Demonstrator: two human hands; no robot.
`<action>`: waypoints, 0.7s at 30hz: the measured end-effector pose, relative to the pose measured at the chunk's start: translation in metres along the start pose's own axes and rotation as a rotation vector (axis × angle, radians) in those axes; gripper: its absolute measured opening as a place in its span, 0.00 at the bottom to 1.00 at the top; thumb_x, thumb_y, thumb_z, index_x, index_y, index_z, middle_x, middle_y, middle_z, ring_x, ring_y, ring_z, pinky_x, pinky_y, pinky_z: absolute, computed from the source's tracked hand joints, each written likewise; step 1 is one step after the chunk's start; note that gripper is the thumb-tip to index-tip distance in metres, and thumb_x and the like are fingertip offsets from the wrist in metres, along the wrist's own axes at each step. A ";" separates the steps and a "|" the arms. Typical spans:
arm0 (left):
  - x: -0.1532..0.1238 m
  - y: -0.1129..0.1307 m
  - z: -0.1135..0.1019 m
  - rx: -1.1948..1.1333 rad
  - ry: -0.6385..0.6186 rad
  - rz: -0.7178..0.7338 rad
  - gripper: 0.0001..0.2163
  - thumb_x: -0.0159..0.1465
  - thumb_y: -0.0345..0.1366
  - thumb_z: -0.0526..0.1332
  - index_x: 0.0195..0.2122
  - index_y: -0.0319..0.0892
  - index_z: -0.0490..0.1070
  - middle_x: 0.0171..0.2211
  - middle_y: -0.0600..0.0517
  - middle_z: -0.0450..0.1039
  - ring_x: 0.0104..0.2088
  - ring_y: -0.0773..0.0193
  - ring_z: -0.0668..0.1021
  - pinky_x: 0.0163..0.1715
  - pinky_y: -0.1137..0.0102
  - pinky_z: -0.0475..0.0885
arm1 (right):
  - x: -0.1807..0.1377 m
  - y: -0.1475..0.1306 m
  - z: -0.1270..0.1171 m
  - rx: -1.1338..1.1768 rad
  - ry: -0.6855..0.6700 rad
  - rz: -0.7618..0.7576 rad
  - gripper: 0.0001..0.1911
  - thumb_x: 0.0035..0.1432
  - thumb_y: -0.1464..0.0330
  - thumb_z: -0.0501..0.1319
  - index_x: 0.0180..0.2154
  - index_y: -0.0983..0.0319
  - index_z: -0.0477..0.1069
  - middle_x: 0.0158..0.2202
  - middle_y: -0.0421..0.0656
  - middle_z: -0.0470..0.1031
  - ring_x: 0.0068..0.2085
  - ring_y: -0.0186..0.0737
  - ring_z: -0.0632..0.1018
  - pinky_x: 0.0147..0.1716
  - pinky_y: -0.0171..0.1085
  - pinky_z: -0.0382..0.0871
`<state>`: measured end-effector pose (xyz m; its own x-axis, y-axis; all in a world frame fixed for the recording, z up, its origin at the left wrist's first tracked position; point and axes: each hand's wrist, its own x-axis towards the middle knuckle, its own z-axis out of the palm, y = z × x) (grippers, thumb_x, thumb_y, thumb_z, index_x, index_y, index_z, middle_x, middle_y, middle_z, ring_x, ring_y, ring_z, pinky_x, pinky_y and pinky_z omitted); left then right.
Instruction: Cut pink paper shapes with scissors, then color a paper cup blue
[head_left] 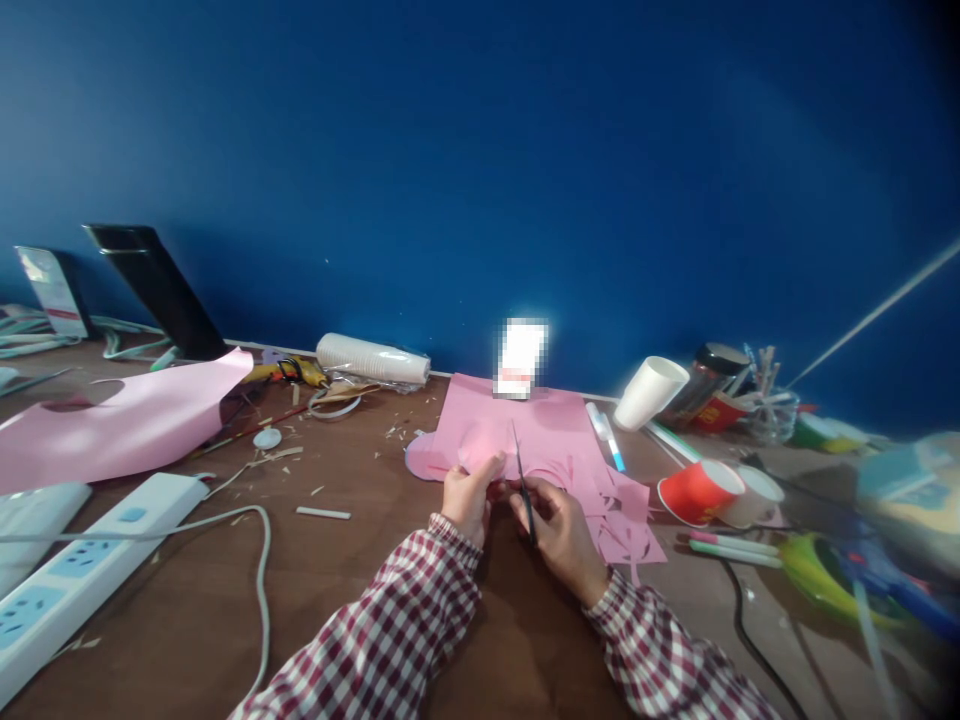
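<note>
I'm seeing the right hand [561, 530] gripping black scissors [523, 475], blades pointing toward the wall. Left hand [466, 497] is pinching a pale pink paper piece [480, 445], sitting just left of the blades. Pink sheet [562, 415] is lying beyond, cut strips [636, 510] trailing off its right side. Behind, a bright pixelated panel [523, 358] is standing near the blue wall [525, 150].

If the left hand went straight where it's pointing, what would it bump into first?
Going forward and to the right, the left hand would probably meet the scissors in the right hand first, though depth is hard to judge.
</note>
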<state>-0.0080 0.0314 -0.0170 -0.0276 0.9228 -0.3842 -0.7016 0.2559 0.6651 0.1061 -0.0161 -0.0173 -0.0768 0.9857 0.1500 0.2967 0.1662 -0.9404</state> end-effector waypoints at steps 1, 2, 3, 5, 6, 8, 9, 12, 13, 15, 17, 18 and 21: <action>0.000 0.000 0.000 -0.001 -0.003 0.001 0.15 0.39 0.34 0.72 0.23 0.36 0.67 0.15 0.57 0.66 0.14 0.72 0.70 0.13 0.77 0.66 | 0.000 0.000 0.000 -0.002 0.001 -0.004 0.14 0.56 0.61 0.61 0.42 0.63 0.72 0.25 0.41 0.71 0.25 0.37 0.71 0.23 0.33 0.65; 0.001 -0.001 -0.001 -0.003 -0.003 0.004 0.15 0.39 0.34 0.72 0.23 0.36 0.67 0.15 0.57 0.66 0.14 0.73 0.69 0.13 0.78 0.66 | 0.000 0.000 0.000 0.000 -0.001 -0.008 0.14 0.56 0.62 0.61 0.41 0.63 0.72 0.25 0.41 0.71 0.25 0.37 0.70 0.23 0.33 0.65; 0.002 -0.001 -0.001 -0.006 0.001 0.009 0.15 0.40 0.34 0.72 0.22 0.36 0.67 0.15 0.57 0.65 0.14 0.73 0.69 0.13 0.78 0.66 | 0.000 -0.001 0.000 0.007 -0.004 -0.010 0.14 0.56 0.62 0.61 0.41 0.63 0.72 0.25 0.41 0.71 0.25 0.36 0.70 0.23 0.33 0.65; 0.003 -0.002 -0.002 -0.011 0.017 0.020 0.15 0.40 0.34 0.72 0.22 0.35 0.67 0.15 0.57 0.65 0.15 0.74 0.69 0.13 0.79 0.65 | 0.000 -0.001 0.001 0.026 -0.010 -0.010 0.14 0.56 0.62 0.61 0.41 0.63 0.72 0.24 0.40 0.70 0.25 0.36 0.70 0.23 0.33 0.66; 0.003 -0.002 -0.002 -0.014 0.023 0.025 0.15 0.40 0.34 0.72 0.23 0.35 0.67 0.16 0.57 0.66 0.15 0.74 0.69 0.14 0.79 0.65 | 0.000 -0.002 0.001 0.033 -0.010 -0.010 0.14 0.56 0.62 0.61 0.41 0.63 0.72 0.24 0.40 0.70 0.25 0.36 0.70 0.23 0.33 0.66; 0.003 -0.002 -0.002 -0.014 0.017 0.026 0.15 0.40 0.34 0.72 0.24 0.35 0.68 0.16 0.56 0.66 0.15 0.74 0.69 0.14 0.79 0.66 | 0.000 -0.002 0.001 0.039 -0.002 -0.015 0.14 0.55 0.62 0.61 0.41 0.63 0.72 0.23 0.40 0.69 0.24 0.36 0.70 0.24 0.33 0.66; 0.002 -0.002 -0.002 -0.009 0.008 0.019 0.15 0.40 0.35 0.72 0.25 0.35 0.68 0.16 0.56 0.67 0.15 0.73 0.69 0.14 0.78 0.66 | -0.001 -0.002 0.002 0.039 0.004 -0.018 0.14 0.55 0.62 0.61 0.41 0.63 0.72 0.23 0.40 0.69 0.24 0.36 0.70 0.24 0.33 0.66; 0.001 -0.002 -0.001 0.002 -0.003 0.006 0.15 0.40 0.35 0.72 0.25 0.35 0.68 0.17 0.56 0.68 0.14 0.71 0.70 0.15 0.76 0.68 | -0.001 0.000 0.002 0.033 0.008 -0.018 0.14 0.55 0.62 0.62 0.40 0.63 0.72 0.23 0.40 0.69 0.25 0.36 0.70 0.24 0.33 0.66; 0.001 -0.002 -0.001 0.005 -0.007 0.003 0.16 0.40 0.34 0.72 0.26 0.36 0.68 0.17 0.56 0.68 0.14 0.71 0.71 0.15 0.75 0.68 | -0.001 0.000 0.002 0.032 0.009 -0.018 0.14 0.55 0.62 0.62 0.40 0.63 0.72 0.24 0.40 0.69 0.25 0.36 0.70 0.24 0.33 0.66; 0.001 -0.002 -0.001 0.014 -0.014 0.002 0.16 0.40 0.35 0.72 0.26 0.36 0.67 0.17 0.56 0.68 0.15 0.70 0.71 0.15 0.75 0.68 | 0.000 0.002 0.003 0.035 0.015 -0.020 0.14 0.55 0.62 0.62 0.40 0.64 0.72 0.25 0.41 0.70 0.26 0.36 0.70 0.24 0.32 0.65; 0.001 -0.002 -0.001 0.028 -0.013 0.005 0.16 0.40 0.35 0.72 0.26 0.35 0.67 0.17 0.55 0.68 0.15 0.70 0.71 0.15 0.75 0.68 | 0.000 0.003 0.003 0.041 0.021 -0.018 0.14 0.55 0.62 0.61 0.41 0.64 0.71 0.25 0.41 0.70 0.26 0.36 0.70 0.23 0.32 0.65; 0.001 -0.002 -0.001 0.035 -0.013 0.006 0.16 0.41 0.35 0.72 0.26 0.36 0.67 0.17 0.55 0.68 0.15 0.70 0.71 0.15 0.75 0.68 | 0.000 0.003 0.003 0.043 0.019 -0.013 0.14 0.56 0.62 0.61 0.41 0.64 0.71 0.25 0.41 0.70 0.25 0.36 0.70 0.23 0.32 0.64; 0.001 -0.003 -0.001 0.046 -0.019 0.001 0.16 0.41 0.35 0.71 0.26 0.36 0.66 0.17 0.55 0.68 0.16 0.68 0.72 0.16 0.74 0.69 | 0.000 0.003 0.002 0.035 0.005 0.005 0.14 0.56 0.63 0.61 0.42 0.64 0.71 0.25 0.40 0.69 0.25 0.35 0.69 0.23 0.32 0.64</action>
<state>-0.0069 0.0312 -0.0197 -0.0144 0.9282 -0.3718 -0.6681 0.2677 0.6942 0.1054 -0.0153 -0.0209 -0.0704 0.9867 0.1463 0.2641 0.1599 -0.9512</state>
